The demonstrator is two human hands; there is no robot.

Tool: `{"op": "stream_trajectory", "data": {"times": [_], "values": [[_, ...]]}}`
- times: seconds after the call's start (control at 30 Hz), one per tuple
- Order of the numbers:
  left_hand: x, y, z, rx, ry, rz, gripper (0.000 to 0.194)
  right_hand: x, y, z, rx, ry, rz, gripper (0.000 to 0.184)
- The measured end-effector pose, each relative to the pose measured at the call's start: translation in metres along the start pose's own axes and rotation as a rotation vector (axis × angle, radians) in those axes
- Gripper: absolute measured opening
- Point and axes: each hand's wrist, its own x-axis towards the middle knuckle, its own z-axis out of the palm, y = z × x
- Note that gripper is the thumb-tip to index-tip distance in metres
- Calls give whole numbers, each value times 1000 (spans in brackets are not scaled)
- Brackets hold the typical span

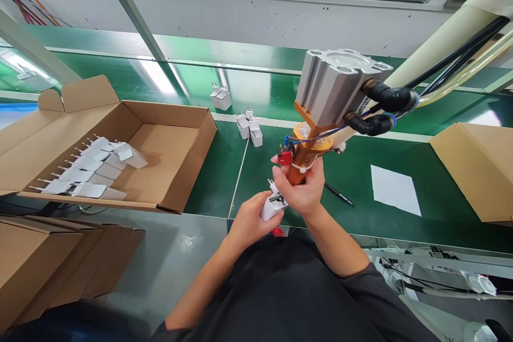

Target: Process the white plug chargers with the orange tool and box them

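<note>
My left hand [247, 223] is closed around a white plug-in charger [267, 209], low over the near edge of the green bench. My right hand [305, 192] wraps the orange metal handle of a pneumatic hand tool [312, 150], its thumb near a red switch [285, 158] on the side. A silver air cylinder [340, 85] forms the tool's upper end. The tool's lower end is close to the charger; whether they touch is hidden by my fingers. Just beyond my hands, several white chargers [255, 132] stand in a cluster on the bench, prongs up.
At left, an open cardboard box [168, 144] holds rows of white chargers [90, 165]. Two chargers [222, 99] stand farther back. A black pen [339, 195], white paper [395, 189] and another cardboard box [476, 165] are at right. Black hoses [452, 56] run from the tool.
</note>
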Motion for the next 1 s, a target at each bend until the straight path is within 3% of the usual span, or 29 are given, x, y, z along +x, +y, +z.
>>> {"op": "stream_trajectory", "data": {"times": [0.23,0.47,0.63,0.77,1.0], "values": [[-1,-5,3,-14,2,13,29,0,-4,2,50,-47,-19,37],[-2,-14,29,-44,103,-31,26,1,-11,11,37,-36,13,46],[0,-8,46,-201,176,-75,27,0,-16,19,30,-32,10,42],[3,-5,52,-234,256,-101,34,-1,-16,18,8,10,-1,30],[1,-7,58,-249,265,-104,37,1,-17,16,22,-2,-15,30]]}}
